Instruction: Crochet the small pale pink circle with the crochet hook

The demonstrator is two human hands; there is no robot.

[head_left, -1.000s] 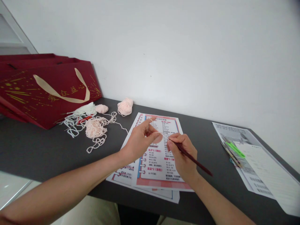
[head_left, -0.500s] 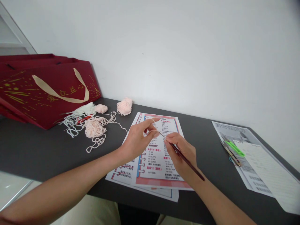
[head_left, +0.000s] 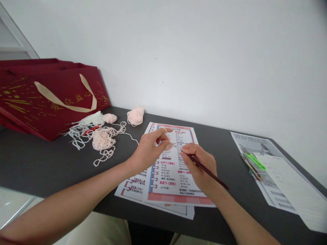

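Observation:
My right hand [head_left: 200,165] is closed in a pen-like grip on a crochet hook [head_left: 208,172] with a dark red-brown handle. The hook's thin metal tip points left at my left fingertips. My left hand [head_left: 150,148] pinches pale pink yarn [head_left: 166,141] between thumb and finger, its index finger raised with a strand over it. Any stitches at the pinch are too small to make out. From the left hand the strand runs back to a loose tangle of pink yarn [head_left: 102,140]. Beneath both hands lie printed pattern sheets [head_left: 176,199].
A dark red gift bag [head_left: 51,98] stands at the left by the wall. Near it are white yarn [head_left: 88,122], a small pink ball [head_left: 110,118] and a larger pink ball [head_left: 136,115]. At right, a green-handled cutter [head_left: 256,161] and scissors-like tool [head_left: 251,166] rest on papers [head_left: 293,187].
My right hand and the crochet hook have shifted slightly right, so the hook's tip sits a little farther from the left fingers. My left hand stays nearly in place.

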